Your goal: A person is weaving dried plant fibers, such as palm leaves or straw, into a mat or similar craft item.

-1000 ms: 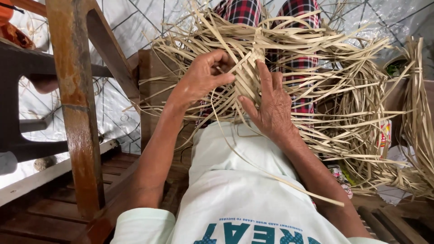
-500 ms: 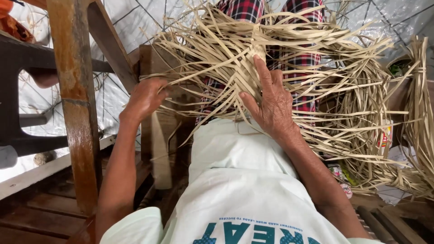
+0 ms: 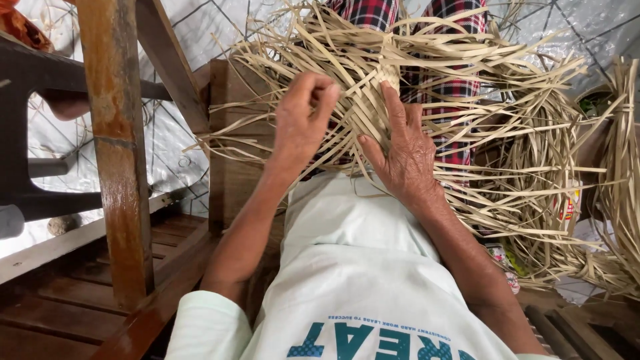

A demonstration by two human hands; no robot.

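A tangle of pale, flat dried-leaf strips [image 3: 467, 60] lies across my lap, with a small woven patch [image 3: 385, 72] at its middle. My left hand [image 3: 301, 123] is at the left edge of that patch, thumb and fingers pinched together on a strip. To its right, my right hand [image 3: 405, 152] lies flat on the weave, fingers pointing away from me, thumb spread, holding the patch down against my red-checked lap cloth [image 3: 453, 87].
A worn wooden post [image 3: 117, 160] of the seat rises at left, with a dark plastic chair [image 3: 30, 100] behind it. A brown wooden block [image 3: 230, 167] stands under the strips. More loose strips [image 3: 617, 180] pile up at right.
My left hand was out to the left, drawing a strip sideways; it has come back to the woven patch and pinches there. My right hand has stayed in place.
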